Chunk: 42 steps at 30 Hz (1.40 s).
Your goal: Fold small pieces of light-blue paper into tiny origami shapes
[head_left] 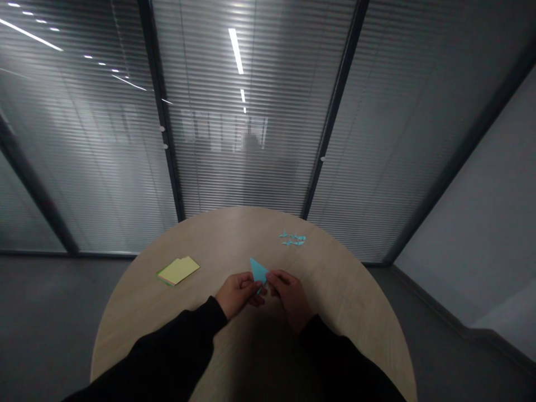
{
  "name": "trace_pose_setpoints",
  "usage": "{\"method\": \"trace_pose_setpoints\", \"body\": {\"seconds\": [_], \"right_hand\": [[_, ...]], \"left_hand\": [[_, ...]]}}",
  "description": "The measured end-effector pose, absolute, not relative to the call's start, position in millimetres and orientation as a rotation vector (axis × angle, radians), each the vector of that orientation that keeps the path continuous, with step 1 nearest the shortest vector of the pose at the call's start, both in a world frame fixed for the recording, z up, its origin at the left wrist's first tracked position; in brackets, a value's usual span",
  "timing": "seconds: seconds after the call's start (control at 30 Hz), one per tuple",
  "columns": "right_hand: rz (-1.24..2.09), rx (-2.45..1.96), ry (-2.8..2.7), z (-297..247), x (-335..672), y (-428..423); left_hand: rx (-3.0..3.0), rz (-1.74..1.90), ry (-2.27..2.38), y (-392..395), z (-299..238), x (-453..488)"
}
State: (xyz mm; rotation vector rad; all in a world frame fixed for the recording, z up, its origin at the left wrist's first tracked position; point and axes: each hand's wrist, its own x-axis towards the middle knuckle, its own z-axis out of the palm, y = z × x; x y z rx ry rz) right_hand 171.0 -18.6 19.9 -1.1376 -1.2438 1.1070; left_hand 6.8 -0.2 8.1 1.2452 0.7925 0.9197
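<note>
A folded blue paper triangle [258,269] is held just above the round wooden table [352,290], its tip pointing up and away from me. My left hand [238,293] pinches its lower left edge. My right hand [288,295] pinches its lower right edge. Both hands meet at the middle of the table, with black sleeves reaching back towards me.
A stack of yellow and green paper sheets [178,270] lies to the left of my hands. Small folded blue paper pieces [293,239] sit at the far side of the table. Glass walls with blinds [251,139] stand behind the table.
</note>
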Motion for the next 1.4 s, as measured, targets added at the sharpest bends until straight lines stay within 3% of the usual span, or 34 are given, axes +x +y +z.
{"method": "trace_pose_setpoints", "body": {"seconds": [1.4], "right_hand": [[1.111,-1.176,-1.230,14,174,-14]], "left_hand": [[1.321,0.958,0.858,-2,10,9]]}}
